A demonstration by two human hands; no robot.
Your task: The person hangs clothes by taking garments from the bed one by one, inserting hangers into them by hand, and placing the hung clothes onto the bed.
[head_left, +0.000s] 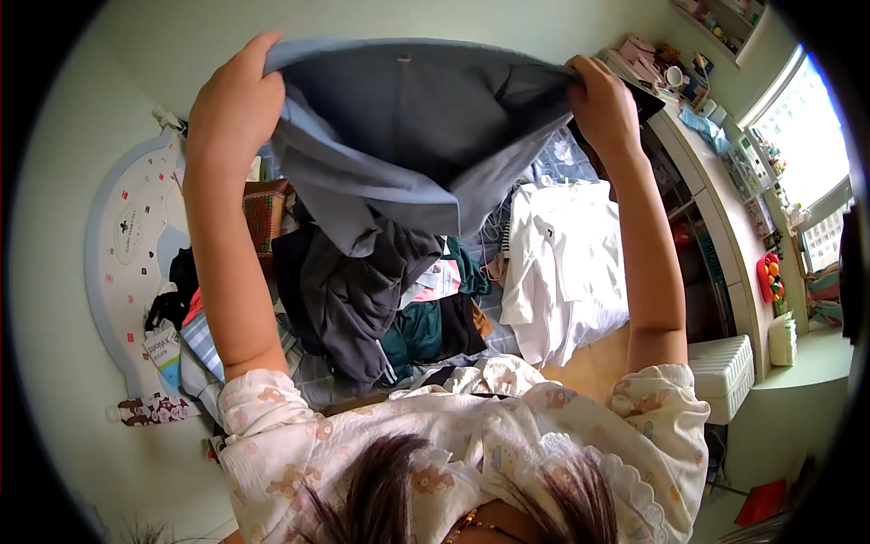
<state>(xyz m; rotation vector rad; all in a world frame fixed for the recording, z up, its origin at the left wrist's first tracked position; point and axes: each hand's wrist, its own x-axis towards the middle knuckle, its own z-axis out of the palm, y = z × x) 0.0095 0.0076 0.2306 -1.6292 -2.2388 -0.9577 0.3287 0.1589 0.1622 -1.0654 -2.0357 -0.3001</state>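
Note:
Held up at arm's length is a blue-grey garment (pixel 362 172), which looks like trousers with the waist open towards me. A small label shows inside its back edge. My left hand (pixel 237 95) grips the waistband at the left end, thumb on top. At the right end my right hand (pixel 603 100) is closed on the same band. The garment's lower part hangs down over a heap of clothes and hides some of it. Directly below lies a dark grey garment (pixel 362 290), beside dark green cloth (pixel 415 340).
White shirts (pixel 562 263) lie stacked on the right of the bed. A pale curved headboard (pixel 131 236) stands at left, near striped cloth (pixel 201 344). A long shelf unit (pixel 698 172) runs along the right under the window, with a white basket (pixel 722 376) at its near end.

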